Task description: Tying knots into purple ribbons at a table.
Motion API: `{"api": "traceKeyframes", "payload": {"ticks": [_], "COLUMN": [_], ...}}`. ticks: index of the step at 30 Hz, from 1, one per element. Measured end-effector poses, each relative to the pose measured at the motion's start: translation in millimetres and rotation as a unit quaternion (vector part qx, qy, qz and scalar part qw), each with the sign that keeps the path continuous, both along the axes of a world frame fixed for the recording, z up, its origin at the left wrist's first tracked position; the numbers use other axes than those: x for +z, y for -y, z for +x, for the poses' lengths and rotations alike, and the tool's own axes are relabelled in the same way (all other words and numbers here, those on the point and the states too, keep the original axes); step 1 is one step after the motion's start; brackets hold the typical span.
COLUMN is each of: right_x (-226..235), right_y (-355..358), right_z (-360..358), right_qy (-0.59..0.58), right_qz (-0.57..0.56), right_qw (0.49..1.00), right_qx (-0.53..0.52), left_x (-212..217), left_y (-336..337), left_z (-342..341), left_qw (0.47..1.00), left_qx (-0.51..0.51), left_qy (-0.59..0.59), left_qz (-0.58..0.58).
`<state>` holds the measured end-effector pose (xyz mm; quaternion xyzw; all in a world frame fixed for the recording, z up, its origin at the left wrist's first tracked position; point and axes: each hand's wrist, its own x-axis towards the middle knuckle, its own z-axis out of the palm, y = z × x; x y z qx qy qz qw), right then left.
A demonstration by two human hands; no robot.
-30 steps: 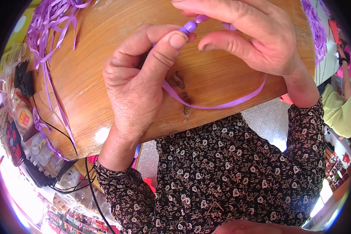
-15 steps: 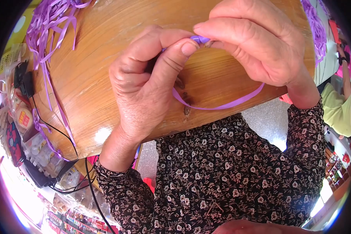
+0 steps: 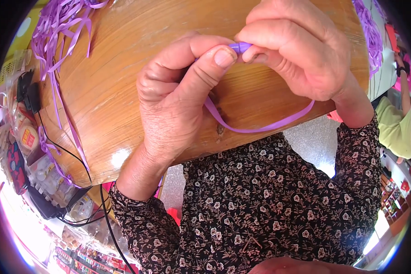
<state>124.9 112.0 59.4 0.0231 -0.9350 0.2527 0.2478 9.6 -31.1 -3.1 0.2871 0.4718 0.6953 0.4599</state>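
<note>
Between my two hands, above the table, is a small shiny purple plastic piece (image 3: 242,47) with a seam across it. My left hand (image 3: 171,105) pinches its left end between thumb and index finger. On its right end, the thumb and index finger of my right hand (image 3: 306,57) are closed. A flat purple ribbon (image 3: 265,129) hangs in a loop from one hand to the other, near the table's front edge. How the ribbon's ends join the plastic piece is hidden by my fingers.
The wooden table (image 3: 109,91) carries a heap of purple ribbons (image 3: 61,34) at the far left, some trailing toward the front. More purple ribbons (image 3: 370,39) hang at the right edge. A black cable (image 3: 107,219) and packaged goods (image 3: 29,137) are at left. Another person (image 3: 395,128) is at right.
My left hand has shifted slightly right, and the purple piece has moved right with it. More of the piece shows between my fingertips. The ribbon loop hangs a little lower.
</note>
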Motion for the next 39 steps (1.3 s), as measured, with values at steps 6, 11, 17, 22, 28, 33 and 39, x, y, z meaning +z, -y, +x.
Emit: {"api": "traceKeyframes", "payload": {"ticks": [6, 11, 17, 22, 28, 33, 39], "right_x": [-4.6, 4.9, 0.6, 14.8, 12.4, -4.2, 4.9], "right_y": [-5.3, 2.7, 2.5, -13.6, -12.5, 4.4, 15.1], "right_z": [4.4, 3.4, -0.6, 3.6, 5.5, 5.5, 8.0], "right_qy": [0.016, 0.061, 0.003, 0.031, 0.044, 0.026, 0.03], "right_qz": [0.016, 0.028, 0.108, 0.201, 0.201, 0.114, 0.082], "right_qw": [1.0, 0.997, 0.994, 0.978, 0.977, 0.993, 0.996], "right_qx": [-0.005, -0.032, -0.001, 0.051, 0.055, 0.01, -0.01], "left_x": [1.4, 4.5, -2.0, -1.8, -1.6, -2.7, 0.0], "left_y": [1.8, 3.7, 2.3, -0.1, 2.9, 4.6, 2.5], "left_z": [0.5, -1.5, -3.4, -4.2, -3.6, -3.8, -3.3], "left_qw": [0.999, 0.999, 1.0, 0.999, 0.998, 0.951, 0.913], "left_qx": [0.027, 0.027, 0.008, -0.018, 0.002, 0.062, 0.061], "left_qy": [0.03, 0.036, 0.016, -0.004, -0.065, -0.304, -0.404], "left_qz": [-0.027, -0.029, -0.001, 0.026, -0.023, 0.008, 0.005]}}
